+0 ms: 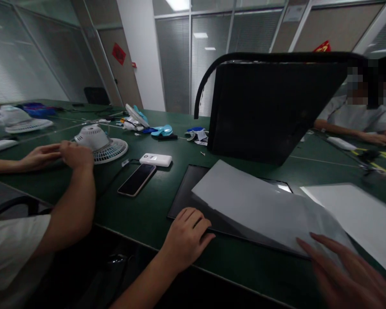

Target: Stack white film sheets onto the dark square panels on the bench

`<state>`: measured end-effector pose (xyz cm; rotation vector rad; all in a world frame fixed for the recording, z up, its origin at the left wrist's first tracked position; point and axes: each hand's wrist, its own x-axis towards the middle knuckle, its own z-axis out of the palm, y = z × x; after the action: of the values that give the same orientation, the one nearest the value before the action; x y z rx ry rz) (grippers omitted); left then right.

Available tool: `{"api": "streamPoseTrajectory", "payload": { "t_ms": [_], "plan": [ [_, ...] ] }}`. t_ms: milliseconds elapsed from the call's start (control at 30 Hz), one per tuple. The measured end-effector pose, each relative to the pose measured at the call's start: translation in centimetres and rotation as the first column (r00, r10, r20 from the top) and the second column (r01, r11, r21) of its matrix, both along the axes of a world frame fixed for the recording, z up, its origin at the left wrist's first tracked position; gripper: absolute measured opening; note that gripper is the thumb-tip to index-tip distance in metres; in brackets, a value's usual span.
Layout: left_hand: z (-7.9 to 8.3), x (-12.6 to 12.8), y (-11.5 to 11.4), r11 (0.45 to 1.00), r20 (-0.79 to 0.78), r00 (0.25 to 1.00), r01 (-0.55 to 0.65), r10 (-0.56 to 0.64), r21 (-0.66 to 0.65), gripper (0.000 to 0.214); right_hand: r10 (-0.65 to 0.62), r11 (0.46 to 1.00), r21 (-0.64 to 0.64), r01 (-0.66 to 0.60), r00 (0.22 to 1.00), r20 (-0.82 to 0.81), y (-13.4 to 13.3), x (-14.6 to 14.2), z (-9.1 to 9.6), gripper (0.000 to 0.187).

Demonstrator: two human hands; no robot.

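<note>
My left hand rests at the near left corner of a flat black pad, its fingers loosely curved with the tips on the pad's edge and nothing held. A white sheet lies slanted across the pad. Spread flat on that sheet's near right corner is my right hand, fingers stretched out and a little blurred. Behind the pad a large black panel with a curved black bar along its top stands tilted up.
A second white sheet lies to the right on the green table. A phone and a white power bank lie to the left. A neighbour's hands touch a white fan. Blue fan parts sit further back. Another person's arm rests far right.
</note>
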<state>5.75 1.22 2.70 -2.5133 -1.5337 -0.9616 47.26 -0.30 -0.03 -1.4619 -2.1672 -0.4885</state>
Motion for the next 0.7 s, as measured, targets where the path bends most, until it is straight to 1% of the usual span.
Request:
{"api": "streamPoseTrajectory", "payload": {
  "t_ms": [100,133,200,333,533,600,700],
  "plan": [
    [-0.1,-1.2,-1.1,0.996,-0.020,0.999,-0.023,0.025,0.085,0.014,0.138,0.990,0.018,-0.140,0.987,0.088,1.4,-3.7,-1.5,0.047],
    [-0.1,-1.6,-1.4,0.995,-0.025,0.999,-0.041,0.043,0.093,0.017,0.174,0.984,0.024,-0.178,0.979,0.108,1.8,-4.6,-1.9,0.046],
    [-0.1,-2.1,-1.7,0.993,-0.017,0.996,-0.083,0.084,0.085,0.023,0.202,0.978,0.027,-0.206,0.973,0.116,2.1,-5.6,-2.4,0.044],
    [-0.3,-1.8,-1.5,0.990,0.024,0.990,-0.137,0.136,0.027,0.019,0.171,0.985,-0.008,-0.171,0.983,0.062,1.7,-5.4,-2.8,0.045],
    [-0.2,-1.6,-1.0,0.988,-0.031,0.992,-0.126,0.124,-0.085,0.031,0.072,0.997,-0.015,-0.073,0.996,-0.046,1.2,-5.9,-2.2,0.042],
    [-0.2,-1.7,-1.0,0.986,-0.053,0.992,-0.124,0.119,-0.114,0.034,0.060,0.998,-0.013,-0.061,0.997,-0.057,1.2,-6.2,-2.0,0.042],
    [-0.2,-1.8,-1.1,0.983,-0.070,0.991,-0.124,0.116,-0.134,0.035,0.077,0.996,-0.028,-0.079,0.994,-0.073,1.2,-6.3,-2.0,0.042]
  ]
}}
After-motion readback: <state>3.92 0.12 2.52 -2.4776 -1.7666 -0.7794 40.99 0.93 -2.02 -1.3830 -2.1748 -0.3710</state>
